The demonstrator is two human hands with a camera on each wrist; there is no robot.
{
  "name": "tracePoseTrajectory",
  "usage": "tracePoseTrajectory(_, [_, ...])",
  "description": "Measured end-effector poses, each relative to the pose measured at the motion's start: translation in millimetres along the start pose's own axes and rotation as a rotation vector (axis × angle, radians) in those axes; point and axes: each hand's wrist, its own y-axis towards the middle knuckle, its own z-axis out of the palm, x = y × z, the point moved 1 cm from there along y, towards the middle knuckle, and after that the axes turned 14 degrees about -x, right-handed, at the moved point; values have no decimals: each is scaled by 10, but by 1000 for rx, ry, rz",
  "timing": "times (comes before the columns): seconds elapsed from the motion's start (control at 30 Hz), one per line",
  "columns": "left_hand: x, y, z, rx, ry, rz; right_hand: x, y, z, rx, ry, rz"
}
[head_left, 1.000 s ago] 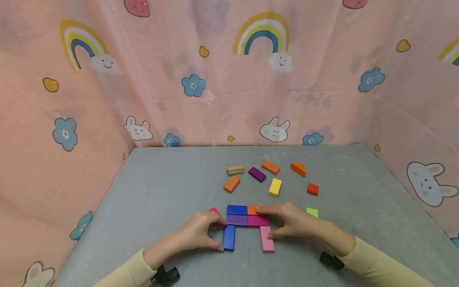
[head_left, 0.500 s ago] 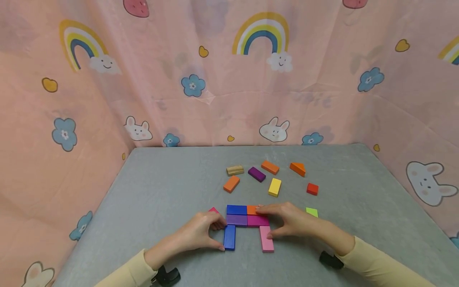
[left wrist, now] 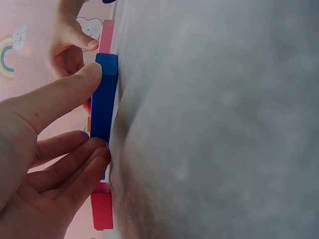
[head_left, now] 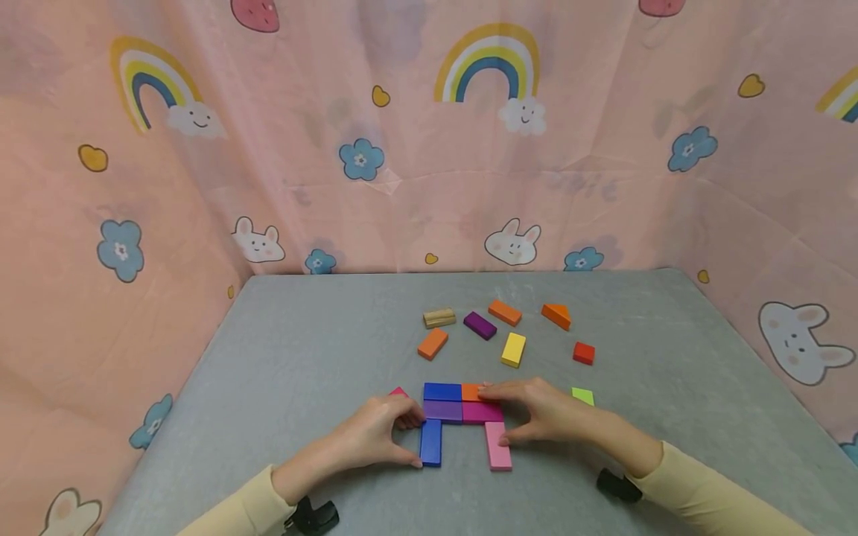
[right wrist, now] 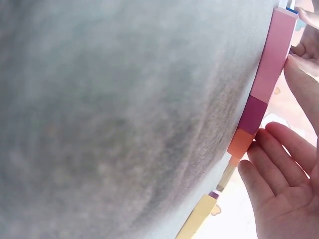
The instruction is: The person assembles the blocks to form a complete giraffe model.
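pink patterned cloth (head_left: 429,201) behind grey table (head_left: 322,342); hands (head_left: 377,433) (head_left: 546,411) half-spread, touching blue block (head_left: 431,444), pink block (head_left: 497,447), gripping neither

Long blue rectangular block (head_left: 431,444): painted wood by its look, smooth faces, faint sheen. Long pink rectangular block (head_left: 497,451): same smooth painted look, nearer matt. Tan rectangular block (head_left: 439,318): wood-like, streaked surface. Grey table (head_left: 322,342): matt, mottled, faintly textured top. Pink printed curtain (head_left: 429,197): thin cloth, creased, softly rippled. Pale yellow sleeves (head_left: 234,506): soft matt cloth. Black wrist-worn piece (head_left: 313,519): plastic-looking, slight gloss.
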Motion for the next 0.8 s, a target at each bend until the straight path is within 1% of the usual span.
tracePoseTrajectory(0.07, [-1, 3, -13, -4, -11, 1, -1, -3, -5, -3, 6, -2])
tracePoseTrajectory(0.13, [4, 11, -49, -28, -26, 3, 0, -7, -8, -4, 9, -6])
tracePoseTrajectory(0.23, [32, 34, -141, -106, -36, 2, 3, -11, -11, -4, 11, -9])
tracePoseTrajectory(0.3, [65, 55, -206, -162, -26, -10, 4, -12, -14, -2, 12, -7])
tracePoseTrajectory(0.4, [129, 83, -266, -210, -7, -41, 5, -10, -19, 0, 9, -5])
tracePoseTrajectory(0.5, [172, 115, -278, -239, 12, -79, 4, -9, -22, 0, 6, -8])
tracePoseTrajectory(0.63, [203, 154, -252, -268, 63, -143, 2, -1, -18, 1, 2, -10])
tracePoseTrajectory(0.8, [275, 161, -222, -267, 120, -172, 2, 11, -11, 2, 3, -7])
